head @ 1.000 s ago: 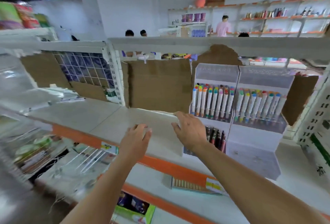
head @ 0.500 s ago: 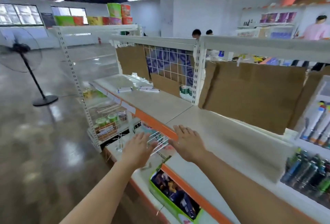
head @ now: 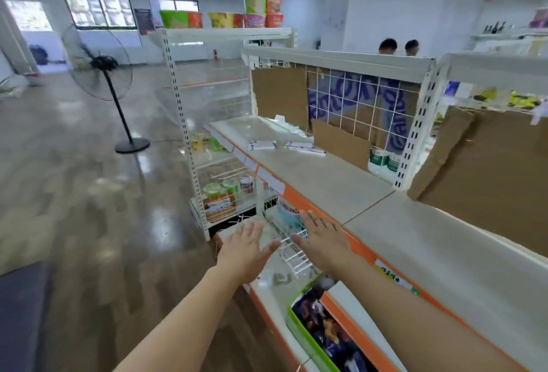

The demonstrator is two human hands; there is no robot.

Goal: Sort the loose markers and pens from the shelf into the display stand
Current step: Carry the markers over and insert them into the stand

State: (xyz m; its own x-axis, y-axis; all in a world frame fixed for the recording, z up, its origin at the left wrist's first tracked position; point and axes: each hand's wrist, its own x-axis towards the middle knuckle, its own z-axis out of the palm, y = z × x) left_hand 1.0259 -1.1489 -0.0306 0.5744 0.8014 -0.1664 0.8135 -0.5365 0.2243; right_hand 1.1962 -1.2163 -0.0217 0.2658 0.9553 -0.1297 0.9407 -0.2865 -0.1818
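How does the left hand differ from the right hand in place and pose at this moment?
The left hand hangs out past the shelf edge, over the floor side; the right hand lies nearer the orange-edged shelf. The left hand's thumb points right, toward the white wire rack; the right hand's thumb points left toward it. Both are open, fingers straight and spread, holding nothing.

Loose markers and pens (head: pixel 284 145) lying flat in a small scattered cluster, white-bodied with faint coloured tips, resting on the pale shelf (head: pixel 326 181) near its far end, lying before brown cardboard backing
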